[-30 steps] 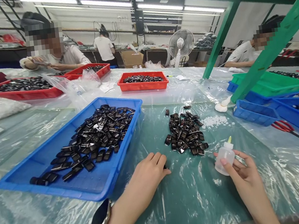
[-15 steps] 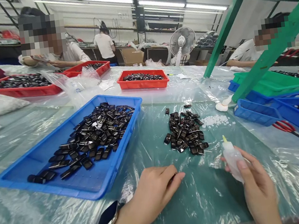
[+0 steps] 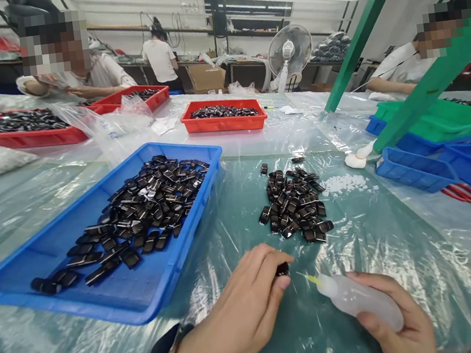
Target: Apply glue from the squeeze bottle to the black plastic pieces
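Note:
My left hand pinches one small black part between thumb and fingers, low in the middle of the view. My right hand grips a small clear squeeze bottle, tipped sideways so its yellow nozzle points left at that part, a short gap away. A loose pile of the same black parts lies on the plastic-covered table just beyond my hands. A blue tray at the left holds many more black parts.
Small white pellets lie right of the pile. Blue bins, green trays and red scissors sit at the right. Red trays stand farther back. Other people sit across the table; a fan stands behind.
My right hand has tipped the bottle from upright to lying sideways and brought its nozzle left toward the part. My left hand has lifted slightly, the black part now showing at its fingertips.

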Demonstrator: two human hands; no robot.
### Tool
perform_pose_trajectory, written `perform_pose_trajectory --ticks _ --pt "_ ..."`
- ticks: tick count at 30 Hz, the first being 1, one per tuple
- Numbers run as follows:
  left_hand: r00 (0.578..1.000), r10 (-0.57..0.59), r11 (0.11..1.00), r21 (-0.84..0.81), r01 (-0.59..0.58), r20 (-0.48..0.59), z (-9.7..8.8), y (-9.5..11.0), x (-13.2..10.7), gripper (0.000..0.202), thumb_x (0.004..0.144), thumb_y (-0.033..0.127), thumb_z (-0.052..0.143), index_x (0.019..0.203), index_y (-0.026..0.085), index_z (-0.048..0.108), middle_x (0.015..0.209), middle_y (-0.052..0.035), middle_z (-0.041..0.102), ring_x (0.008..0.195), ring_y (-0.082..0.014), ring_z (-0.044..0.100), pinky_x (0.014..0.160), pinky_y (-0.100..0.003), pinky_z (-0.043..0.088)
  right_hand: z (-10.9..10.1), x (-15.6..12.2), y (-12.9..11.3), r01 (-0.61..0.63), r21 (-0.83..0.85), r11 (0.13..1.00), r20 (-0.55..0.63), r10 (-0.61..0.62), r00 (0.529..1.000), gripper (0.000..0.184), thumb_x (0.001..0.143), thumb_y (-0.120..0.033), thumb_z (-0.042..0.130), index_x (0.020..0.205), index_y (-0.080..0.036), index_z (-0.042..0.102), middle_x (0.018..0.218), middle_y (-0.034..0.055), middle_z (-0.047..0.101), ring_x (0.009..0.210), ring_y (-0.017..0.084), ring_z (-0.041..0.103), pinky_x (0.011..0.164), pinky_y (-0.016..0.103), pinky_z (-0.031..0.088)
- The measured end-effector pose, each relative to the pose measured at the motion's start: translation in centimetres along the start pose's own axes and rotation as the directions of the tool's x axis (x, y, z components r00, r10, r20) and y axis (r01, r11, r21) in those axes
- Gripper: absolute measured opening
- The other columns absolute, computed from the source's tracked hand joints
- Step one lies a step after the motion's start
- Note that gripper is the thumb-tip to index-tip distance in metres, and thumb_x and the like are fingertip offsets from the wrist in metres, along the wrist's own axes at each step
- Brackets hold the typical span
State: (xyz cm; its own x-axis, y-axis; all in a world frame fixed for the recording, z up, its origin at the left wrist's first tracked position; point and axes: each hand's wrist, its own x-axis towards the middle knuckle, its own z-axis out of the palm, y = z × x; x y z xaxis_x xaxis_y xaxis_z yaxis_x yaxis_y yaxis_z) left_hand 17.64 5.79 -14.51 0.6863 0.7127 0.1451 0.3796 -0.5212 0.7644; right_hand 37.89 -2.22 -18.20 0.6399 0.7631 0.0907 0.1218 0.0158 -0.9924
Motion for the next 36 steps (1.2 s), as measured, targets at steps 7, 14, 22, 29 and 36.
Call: perform_pose_trajectory --ticks 7,14,22,29,36 --pt "0.998 -0.013 0.998 -0.06 0.017 0.066 -0.5 0.4 0.1 0.025 0.11 0.029 0.033 0.133 0.028 0.043 0.122 -0.0054 0.05 0.108 -0.0218 0.054 0.091 -0.038 0.048 -0.1 0.0 -0.5 -0.003 -0.019 1.0 -0.022 0.002 1.0 0.041 0.057 -0.071 0.083 0.078 -0.036 0.078 0.088 0.0003 0.073 0.074 0.017 0.065 0.056 0.018 0.049" --pt "0.998 0.067 0.997 0.028 -0.068 0.021 -0.1 0.2 0.2 0.029 0.108 0.023 0.038 0.136 0.026 0.046 0.116 -0.0064 0.053 0.1 -0.0217 0.055 0.085 -0.035 0.048 0.1 -0.2 -0.7 -0.01 -0.073 0.997 -0.001 0.01 1.0 0.039 0.059 -0.073 0.081 0.078 -0.039 0.078 0.09 -0.0013 0.073 0.083 0.018 0.064 0.062 0.018 0.048" --pt "0.995 0.092 0.992 -0.086 -0.089 0.036 -0.3 0.1 0.3 0.025 0.104 0.025 0.054 0.128 0.023 0.058 0.108 -0.0033 0.065 0.1 -0.0194 0.06 0.087 -0.031 0.048 -0.5 0.0 -0.7 -0.076 0.003 0.997 0.065 0.076 0.995 0.049 0.059 -0.073 0.081 0.081 -0.03 0.072 0.084 -0.0003 0.065 0.07 0.014 0.057 0.056 0.018 0.039" --pt "0.991 0.103 0.991 -0.096 -0.094 0.085 -0.4 0.2 0.7 0.025 0.102 0.026 0.057 0.127 0.022 0.062 0.099 -0.0041 0.067 0.091 -0.0201 0.063 0.082 -0.032 0.05 -1.5 0.4 0.1 -0.102 0.026 0.994 0.129 0.098 0.987 0.052 0.062 -0.07 0.081 0.086 -0.025 0.07 0.086 0.0037 0.062 0.072 0.018 0.058 0.054 0.023 0.041" --pt "0.991 0.091 0.993 -0.089 -0.082 0.1 -0.5 0.5 0.7 0.028 0.101 0.026 0.059 0.128 0.022 0.063 0.098 -0.0036 0.068 0.087 -0.019 0.065 0.077 -0.031 0.052 -2.0 0.6 0.5 -0.082 0.026 0.996 0.151 0.077 0.986 0.049 0.063 -0.07 0.081 0.086 -0.027 0.071 0.084 0.003 0.063 0.067 0.017 0.057 0.052 0.022 0.042"
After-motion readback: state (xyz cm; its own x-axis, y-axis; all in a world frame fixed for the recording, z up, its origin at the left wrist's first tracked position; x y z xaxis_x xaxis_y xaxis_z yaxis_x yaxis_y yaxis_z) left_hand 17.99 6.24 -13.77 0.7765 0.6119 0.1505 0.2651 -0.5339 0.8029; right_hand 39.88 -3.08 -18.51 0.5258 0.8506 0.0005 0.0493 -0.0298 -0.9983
